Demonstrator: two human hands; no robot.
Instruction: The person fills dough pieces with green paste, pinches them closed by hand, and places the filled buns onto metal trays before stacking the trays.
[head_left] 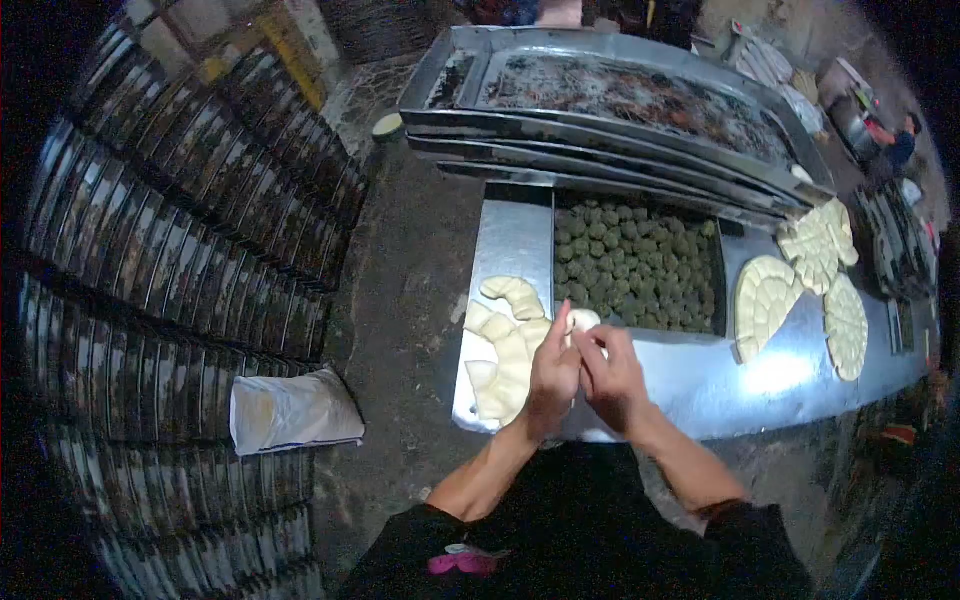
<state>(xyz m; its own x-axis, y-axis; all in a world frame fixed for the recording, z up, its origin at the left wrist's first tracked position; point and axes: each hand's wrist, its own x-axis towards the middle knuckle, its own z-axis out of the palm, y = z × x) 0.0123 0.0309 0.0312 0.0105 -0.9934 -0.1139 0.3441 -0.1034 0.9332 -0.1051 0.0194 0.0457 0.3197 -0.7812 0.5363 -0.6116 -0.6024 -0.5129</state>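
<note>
Both hands meet over the near left part of the steel surface (700,380). Left hand (553,375) and right hand (612,378) together pinch one small pale dough piece (582,320); the fingers of each are closed on it, left from the side, right from the front, held just above the surface rather than resting on it. Just left of the hands lies a heap of cut dough pieces (505,350), curved and chunky, touching one another. Beyond the hands a recessed tray (718,300) holds many dark green balls (635,265), packed close, nearly filling it. To the right, well apart from the hands, three flat dough rounds (805,280) scored into segments lie on the surface, uncut. Behind, a stack of large blackened baking trays (620,110). On the floor left, a white sack (290,410) beside long rows of dark stacked trays (170,260). Judgement: early to middle of the work. No finished, wrapped pieces show anywhere; the heap, the scored rounds and the full tray of balls all remain to be worked through.
</note>
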